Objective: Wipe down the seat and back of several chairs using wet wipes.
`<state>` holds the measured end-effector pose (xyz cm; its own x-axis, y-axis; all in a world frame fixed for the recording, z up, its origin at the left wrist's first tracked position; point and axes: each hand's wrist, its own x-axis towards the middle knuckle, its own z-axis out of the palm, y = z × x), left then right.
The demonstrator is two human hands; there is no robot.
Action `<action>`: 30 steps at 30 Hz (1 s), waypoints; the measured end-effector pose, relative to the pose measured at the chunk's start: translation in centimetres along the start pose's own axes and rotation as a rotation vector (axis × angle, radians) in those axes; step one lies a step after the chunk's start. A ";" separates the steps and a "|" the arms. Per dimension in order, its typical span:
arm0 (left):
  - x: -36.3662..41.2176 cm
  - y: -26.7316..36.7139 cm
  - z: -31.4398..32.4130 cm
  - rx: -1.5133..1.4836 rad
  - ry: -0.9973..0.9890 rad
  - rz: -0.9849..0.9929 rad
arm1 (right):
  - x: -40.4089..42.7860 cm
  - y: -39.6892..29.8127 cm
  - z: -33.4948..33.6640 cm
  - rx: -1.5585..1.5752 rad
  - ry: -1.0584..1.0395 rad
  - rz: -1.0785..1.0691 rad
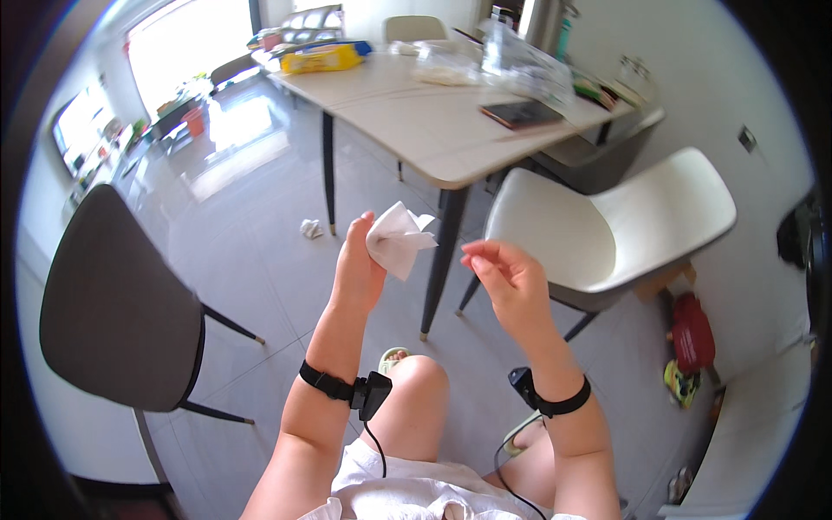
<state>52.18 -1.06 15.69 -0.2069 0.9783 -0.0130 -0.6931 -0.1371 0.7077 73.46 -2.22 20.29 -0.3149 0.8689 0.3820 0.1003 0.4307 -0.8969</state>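
Observation:
A folded white paper tissue [398, 239] is in my left hand [361, 263], pinched by the thumb, with its loose corners pointing right. My right hand [510, 279] is raised to the right of the tissue, apart from it, in front of the white chair; its fingers are curled towards the thumb, and nothing shows between them. On the floor, beyond my left hand and beside a table leg, lies a crumpled white tissue [311, 228]. Both forearms bear a black strap with a small device and a cable.
A table [416, 140] ahead bears a smartphone [521, 114], clear plastic bags [526, 71] and a yellow packet [322, 60]. A grey chair [123, 305] stands at left, a white chair [604, 221] at right. A red bag [693, 333] lies by the right wall.

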 end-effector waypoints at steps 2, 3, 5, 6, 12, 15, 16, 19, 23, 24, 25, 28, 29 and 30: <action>-0.6 2.5 -0.8 -0.144 0.088 0.107 | 2.5 -5.2 3.3 -0.097 -0.094 -0.163; -1.0 3.7 -1.4 -0.161 0.106 0.133 | 3.8 -6.7 5.4 -0.101 -0.113 -0.281; -1.0 5.8 -2.7 -0.057 0.062 0.214 | 6.0 -9.3 8.9 -0.250 -0.174 -0.345; -0.8 6.8 -3.3 -0.151 0.032 0.243 | 7.3 -9.6 10.7 -0.246 -0.204 -0.361; 0.5 8.5 -4.5 -0.346 0.311 0.466 | 17.2 -6.7 18.4 -0.336 -0.105 -0.383; 1.4 6.8 -8.5 -0.210 0.499 0.560 | 22.3 -5.6 23.7 -0.269 -0.181 -0.178; 1.8 6.2 -10.2 0.292 0.614 0.776 | 24.0 -5.2 25.4 -0.399 -0.196 -0.180; 3.4 7.7 -13.9 0.891 0.678 0.956 | 29.2 -4.6 28.8 -0.713 -0.186 -0.189; 5.8 15.7 -14.4 1.061 0.659 0.951 | 36.9 -3.9 30.5 -1.090 -0.075 -0.097; 5.6 17.4 -14.4 1.044 0.649 0.957 | 38.7 -3.7 31.0 -1.100 -0.068 -0.093; 4.8 18.6 -15.3 0.990 0.663 1.002 | 40.1 -3.8 32.2 -1.225 -0.042 -0.042; 2.6 20.8 -15.0 0.731 0.767 1.075 | 46.1 -4.3 31.7 -1.310 -0.189 0.096; 3.1 20.5 -14.4 0.694 0.825 1.085 | 47.7 -3.0 30.7 -1.293 -0.226 0.138; 3.3 20.6 -14.3 0.692 0.827 1.088 | 47.0 -4.1 30.6 -1.390 -0.208 0.117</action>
<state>27.33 -2.85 20.08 -0.8626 0.0645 0.5018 0.4433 -0.3818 0.8110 29.37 29.35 35.11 -0.3593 0.9172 0.1724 0.9332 0.3516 0.0745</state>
